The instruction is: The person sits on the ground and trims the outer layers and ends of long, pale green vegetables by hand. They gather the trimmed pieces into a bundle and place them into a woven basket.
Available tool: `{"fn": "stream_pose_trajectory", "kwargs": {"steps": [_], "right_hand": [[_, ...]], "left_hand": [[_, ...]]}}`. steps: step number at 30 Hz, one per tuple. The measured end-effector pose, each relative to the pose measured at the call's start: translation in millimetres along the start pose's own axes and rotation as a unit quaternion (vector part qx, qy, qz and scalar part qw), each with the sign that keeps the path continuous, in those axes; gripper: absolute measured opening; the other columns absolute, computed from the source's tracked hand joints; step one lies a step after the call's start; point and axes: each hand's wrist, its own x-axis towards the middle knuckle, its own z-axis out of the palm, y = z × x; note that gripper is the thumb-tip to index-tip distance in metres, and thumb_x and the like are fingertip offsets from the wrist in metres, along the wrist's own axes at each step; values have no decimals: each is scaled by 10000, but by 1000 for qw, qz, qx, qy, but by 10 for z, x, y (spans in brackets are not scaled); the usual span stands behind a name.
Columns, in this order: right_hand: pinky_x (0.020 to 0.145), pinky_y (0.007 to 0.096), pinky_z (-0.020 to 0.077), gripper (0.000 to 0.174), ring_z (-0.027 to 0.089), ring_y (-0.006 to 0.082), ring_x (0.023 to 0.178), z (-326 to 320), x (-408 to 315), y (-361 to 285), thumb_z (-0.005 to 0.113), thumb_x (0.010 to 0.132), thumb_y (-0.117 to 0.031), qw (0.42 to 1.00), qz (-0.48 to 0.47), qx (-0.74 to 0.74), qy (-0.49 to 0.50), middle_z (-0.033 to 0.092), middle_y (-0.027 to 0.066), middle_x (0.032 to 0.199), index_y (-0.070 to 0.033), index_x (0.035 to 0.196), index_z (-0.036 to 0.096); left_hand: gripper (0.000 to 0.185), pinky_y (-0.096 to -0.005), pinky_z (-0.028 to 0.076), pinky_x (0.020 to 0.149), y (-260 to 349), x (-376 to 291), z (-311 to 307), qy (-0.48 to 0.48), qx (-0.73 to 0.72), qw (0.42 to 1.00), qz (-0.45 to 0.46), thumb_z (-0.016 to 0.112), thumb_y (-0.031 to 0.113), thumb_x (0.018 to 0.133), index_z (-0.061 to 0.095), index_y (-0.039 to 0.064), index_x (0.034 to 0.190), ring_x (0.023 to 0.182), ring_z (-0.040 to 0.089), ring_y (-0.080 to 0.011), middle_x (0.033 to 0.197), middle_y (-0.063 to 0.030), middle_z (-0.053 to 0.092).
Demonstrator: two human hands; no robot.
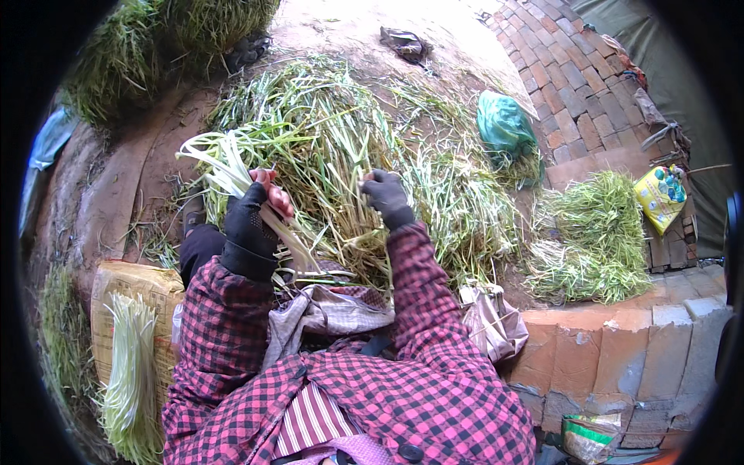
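My left hand (pixel 254 218), in a black fingerless glove, is closed around a bunch of pale green-white stalks (pixel 231 165) whose folded ends stick out to the upper left. To its right, my right hand (pixel 386 196), in a dark glove, has its fingers curled at some thin stalks over the heap; whether it grips any is hard to tell. Beneath both hands spreads a large heap of long green and straw-coloured leafy stalks (pixel 325 168). A neat bundle of pale stalks (pixel 129 372) lies on a yellowish cardboard box (pixel 104 290) at the lower left.
A grey cloth (pixel 331 311) covers my lap. Right of the heap are a green net bag (pixel 505 125), a cut green pile (pixel 604 232), a yellow bag (pixel 660 195) and a low brick wall (pixel 598 349). Dense greenery (pixel 122 64) stands at the upper left.
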Motion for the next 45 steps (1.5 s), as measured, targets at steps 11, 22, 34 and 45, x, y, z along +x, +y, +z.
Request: {"fn": "stream_pose_trajectory", "kwargs": {"steps": [11,22,34,45], "right_hand": [[530,183,433,177,519,55,617,114,-1244,-103,642,724,-32,926,-79,257,-265,531,-20,722,-36,864,534],[650,193,425,196,496,50,719,78,-1241,-156,630,713,9,925,-80,240,-284,526,-32,775,-30,884,542],[461,182,319,247,420,30,540,466,-940,-696,552,839,-295,949,-92,262,-149,481,-47,648,-48,847,558],[452,180,351,95,452,48,505,478,-1121,-536,562,821,-138,922,-126,346,-117,517,-22,613,-58,771,555]], "left_hand": [[307,-231,285,312,-207,-44,111,29,122,983,-134,593,82,747,443,33,1011,348,320,-62,791,-97,609],[311,-244,292,298,-245,-87,114,48,165,980,-102,598,66,730,444,19,996,338,370,-91,708,-121,585],[309,-221,423,512,-288,-67,29,-43,256,966,3,628,0,680,497,1,959,576,522,-109,734,-50,557],[381,-226,388,411,-110,-142,110,47,289,955,41,677,-12,627,520,18,972,478,495,-100,670,-43,562]]}}
